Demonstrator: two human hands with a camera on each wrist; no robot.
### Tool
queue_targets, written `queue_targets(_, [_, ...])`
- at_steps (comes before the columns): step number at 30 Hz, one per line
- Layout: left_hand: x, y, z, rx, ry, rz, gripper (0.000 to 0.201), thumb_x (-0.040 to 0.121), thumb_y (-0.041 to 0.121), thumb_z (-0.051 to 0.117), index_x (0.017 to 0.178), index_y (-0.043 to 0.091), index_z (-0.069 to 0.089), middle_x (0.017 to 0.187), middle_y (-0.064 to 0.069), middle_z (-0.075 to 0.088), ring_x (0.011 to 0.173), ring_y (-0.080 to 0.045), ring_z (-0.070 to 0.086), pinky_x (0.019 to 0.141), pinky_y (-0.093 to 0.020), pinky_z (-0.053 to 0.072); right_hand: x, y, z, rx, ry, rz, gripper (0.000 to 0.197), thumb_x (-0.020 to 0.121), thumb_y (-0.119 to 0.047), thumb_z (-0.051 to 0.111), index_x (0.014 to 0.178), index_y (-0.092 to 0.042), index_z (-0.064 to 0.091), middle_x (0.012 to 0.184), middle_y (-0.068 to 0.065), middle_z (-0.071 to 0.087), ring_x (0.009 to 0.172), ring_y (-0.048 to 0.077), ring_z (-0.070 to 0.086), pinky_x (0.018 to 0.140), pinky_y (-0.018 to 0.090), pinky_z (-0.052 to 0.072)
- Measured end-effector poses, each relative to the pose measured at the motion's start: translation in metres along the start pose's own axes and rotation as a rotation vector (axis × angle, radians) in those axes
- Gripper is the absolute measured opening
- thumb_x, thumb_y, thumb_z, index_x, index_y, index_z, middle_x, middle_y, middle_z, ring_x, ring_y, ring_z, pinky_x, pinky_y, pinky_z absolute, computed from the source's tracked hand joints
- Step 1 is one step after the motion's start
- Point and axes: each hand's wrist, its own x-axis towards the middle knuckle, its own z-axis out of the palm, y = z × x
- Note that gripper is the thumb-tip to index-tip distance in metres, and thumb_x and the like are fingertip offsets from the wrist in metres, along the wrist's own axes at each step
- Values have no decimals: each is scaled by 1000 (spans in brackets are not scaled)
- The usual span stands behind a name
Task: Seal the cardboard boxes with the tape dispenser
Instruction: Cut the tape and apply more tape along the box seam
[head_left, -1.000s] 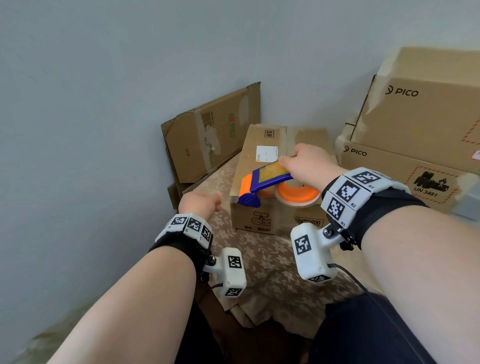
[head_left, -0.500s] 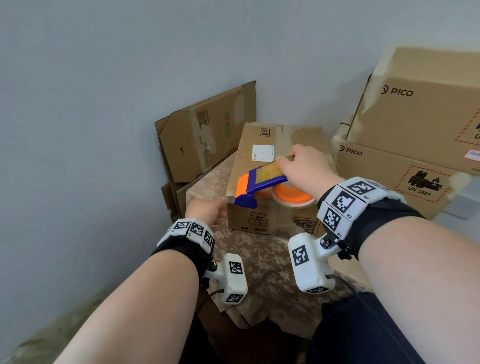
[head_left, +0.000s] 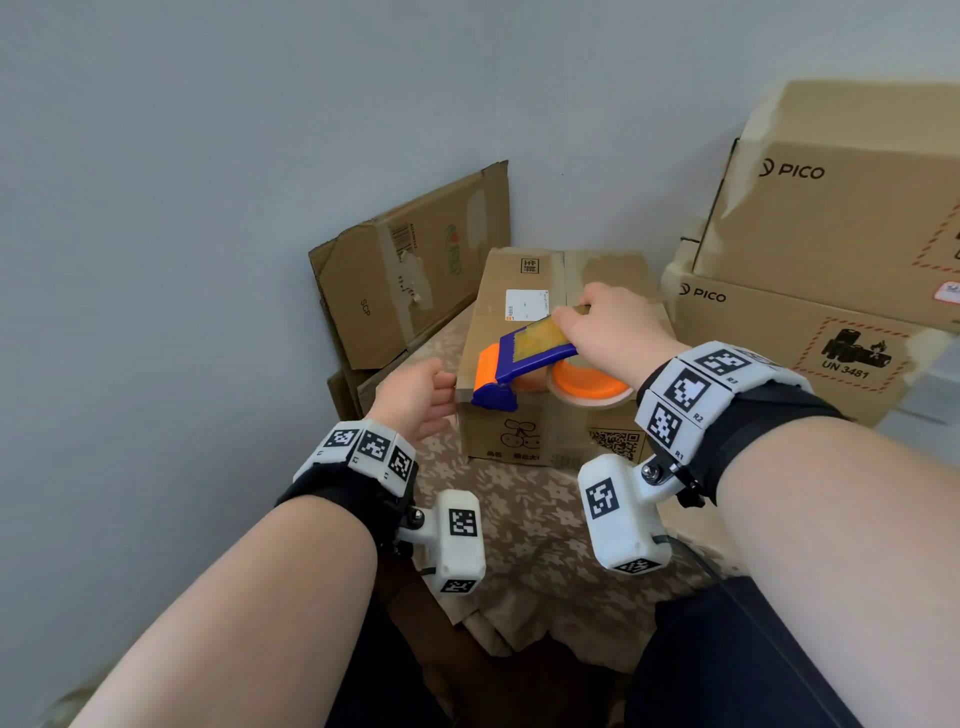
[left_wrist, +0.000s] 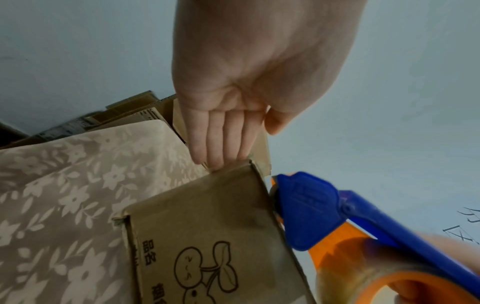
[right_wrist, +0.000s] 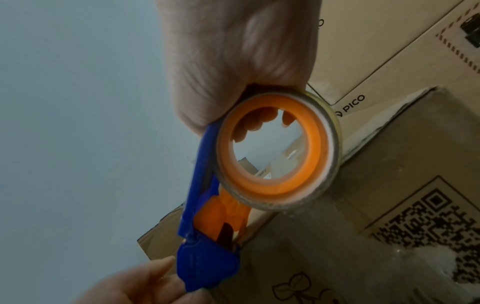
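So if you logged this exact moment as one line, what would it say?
right hand: grips tape dispenser at box front top edge | left hand: straight fingers against box's left side | seal: unfinished

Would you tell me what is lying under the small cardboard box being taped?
The small cardboard box sits on a beige floral cloth, which spreads out in front and to its left. Whatever the cloth covers is hidden.

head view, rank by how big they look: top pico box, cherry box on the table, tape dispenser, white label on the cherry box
1. top PICO box, though cut off by the frame
2. cherry box
3. tape dispenser, nearer the camera, so flattered
4. white label
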Motion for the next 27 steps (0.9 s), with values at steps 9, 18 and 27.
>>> queue_targets(9, [-5,0,-3,99,-305,-64,37,96,30,29,105,20,64,109,-4,59,101,-14,55,104,-39,24,-2,1,0,53,0,-4,26,96,-36,41,82,-15,46,72,1,46,70,21,46,54,29,31])
queue_targets(18, [5,14,3,1011,-244,458,80,73,5,75,141,32,42,153,7,30,131,-18,42,97,-27,38,-5,7,-3,194,-10,-2,27,93,-41,46,86,-17,52,77,3,54,66,15,47,53,27,32])
queue_targets(27, [15,10,8,1265,-60,610,63,83,20,71,140,29,44,144,3,47,130,-23,45,105,-33,38,-6,9,-7,235,-54,11,32,94,-42,46,98,-12,56,79,4,54,69,16,48,58,28,37])
